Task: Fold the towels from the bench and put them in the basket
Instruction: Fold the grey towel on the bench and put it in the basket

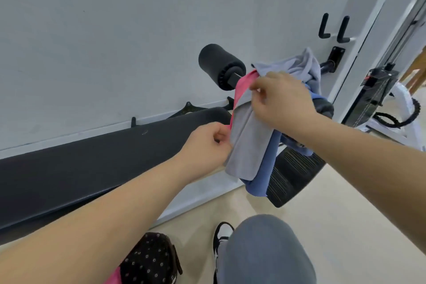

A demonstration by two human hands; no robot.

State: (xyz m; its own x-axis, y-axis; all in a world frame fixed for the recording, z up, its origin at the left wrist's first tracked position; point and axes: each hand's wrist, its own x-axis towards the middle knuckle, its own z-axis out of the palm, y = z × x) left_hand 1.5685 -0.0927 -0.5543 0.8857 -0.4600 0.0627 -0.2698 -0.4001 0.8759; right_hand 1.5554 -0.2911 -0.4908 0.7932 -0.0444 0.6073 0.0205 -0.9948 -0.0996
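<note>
Head view: a bundle of soft cloth towels hangs over the far right end of the long black padded tabletop [92,163], draped near its black foam roller [219,64]. In front is a pale grey microfibre towel [249,140], behind its left edge a pink towel [243,86], and under it a blue towel [262,175] hanging lowest; more grey cloth is bunched at the top.

The left hand [207,145] is curled closed, pinching the grey towel's left edge where the pink shows. The right hand [281,99] is closed in a pinch on the cloth higher up, at the grey and pink edges.

The towels look light, limp and a little clingy, so layers would likely drag along together. Taking one by two corners of a single edge should separate it cleanly.

At the near bottom sits a dark dotted fabric basket [149,260], with pink cloth at its edge.
</note>
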